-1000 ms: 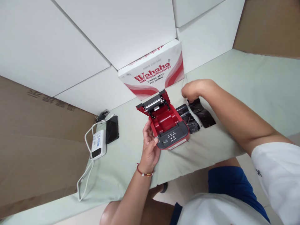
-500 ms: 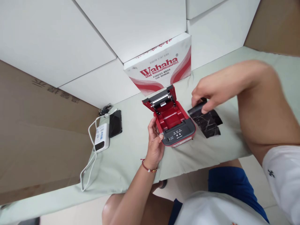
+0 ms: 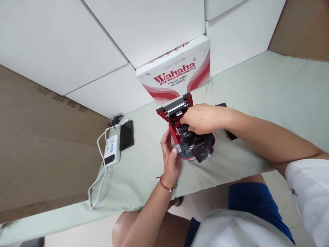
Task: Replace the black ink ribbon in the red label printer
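Observation:
A red and black label printer rests on the cloth with its lid raised. My left hand is closed on the printer's left side, thumb on the front corner and fingers along the wall. Over the open compartment, my right hand grips a black, marble-patterned paper roll. The roll's loose end hangs over the printer's front panel. How deep the roll sits is hidden by my right hand. Another black piece lies on the cloth, partly covered by my right forearm.
Behind the printer stands a white and red Wahaha box against white panels. At left lie a black phone, a white power bank and a white cable. Brown cardboard rises at the left; the cloth's front edge is near my legs.
My right hand picked up the black roll from the cloth right of the printer and carried it left, over the open compartment. My left hand has stayed on the printer.

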`<control>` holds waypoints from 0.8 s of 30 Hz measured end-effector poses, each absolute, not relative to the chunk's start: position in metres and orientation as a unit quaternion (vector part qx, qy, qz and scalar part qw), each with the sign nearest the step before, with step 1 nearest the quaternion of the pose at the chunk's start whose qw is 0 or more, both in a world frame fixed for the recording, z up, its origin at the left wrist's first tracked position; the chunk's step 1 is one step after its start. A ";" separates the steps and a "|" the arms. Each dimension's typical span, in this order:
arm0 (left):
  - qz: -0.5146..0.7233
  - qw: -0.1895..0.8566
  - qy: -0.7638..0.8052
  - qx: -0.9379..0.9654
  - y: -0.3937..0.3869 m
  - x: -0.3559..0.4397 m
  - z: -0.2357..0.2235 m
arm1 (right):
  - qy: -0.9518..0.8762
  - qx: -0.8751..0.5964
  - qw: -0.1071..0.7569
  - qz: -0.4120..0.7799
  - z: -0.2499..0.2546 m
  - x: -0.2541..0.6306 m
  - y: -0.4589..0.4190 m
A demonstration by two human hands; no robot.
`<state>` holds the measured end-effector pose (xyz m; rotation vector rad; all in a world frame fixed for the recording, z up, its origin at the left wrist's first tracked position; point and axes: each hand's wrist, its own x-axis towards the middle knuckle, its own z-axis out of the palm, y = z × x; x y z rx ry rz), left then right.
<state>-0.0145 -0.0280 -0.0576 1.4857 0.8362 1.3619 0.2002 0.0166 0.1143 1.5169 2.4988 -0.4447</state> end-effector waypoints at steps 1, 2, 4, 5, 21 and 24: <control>0.559 0.419 0.329 0.635 -0.031 -0.016 -0.058 | 0.839 0.515 0.097 -0.149 0.115 0.201 0.016; 0.558 0.372 0.314 0.672 -0.034 -0.017 -0.057 | 0.838 0.516 0.102 -0.148 0.116 0.202 0.015; 0.541 0.276 0.274 0.746 -0.040 -0.021 -0.055 | 0.838 0.514 0.109 -0.146 0.117 0.202 0.014; 0.526 0.229 0.253 0.779 -0.043 -0.022 -0.053 | 0.839 0.513 0.113 -0.144 0.117 0.201 0.014; 0.482 0.003 0.207 0.851 -0.057 -0.018 -0.040 | 0.843 0.474 -0.253 -0.039 0.115 0.212 0.017; 0.483 -0.007 0.209 0.850 -0.057 -0.018 -0.039 | 0.857 0.465 -0.224 -0.017 0.106 0.213 0.023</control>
